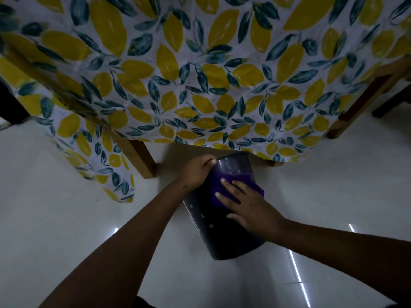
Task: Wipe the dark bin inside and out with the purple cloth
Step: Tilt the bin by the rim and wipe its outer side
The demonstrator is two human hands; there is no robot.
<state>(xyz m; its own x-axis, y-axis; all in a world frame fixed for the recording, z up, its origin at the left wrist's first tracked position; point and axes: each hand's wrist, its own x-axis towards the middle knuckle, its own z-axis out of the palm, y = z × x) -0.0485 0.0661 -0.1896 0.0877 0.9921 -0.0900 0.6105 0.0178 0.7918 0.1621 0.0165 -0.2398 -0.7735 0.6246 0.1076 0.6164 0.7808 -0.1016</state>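
The dark bin [224, 238] lies tilted above the white floor, its rim toward the table and its base toward me. My left hand [196, 173] grips the bin's rim at the far end. My right hand [244, 204] lies flat with fingers spread, pressing the purple cloth [222, 182] against the bin's outer wall near the rim. Part of the cloth is hidden under my palm. The bin's inside cannot be seen from here.
A table draped in a lemon-and-leaf patterned cloth [200, 81] hangs just beyond the bin. Wooden legs [142, 158] stand left and another [355, 112] right. Glossy white floor tiles [66, 218] surround the bin.
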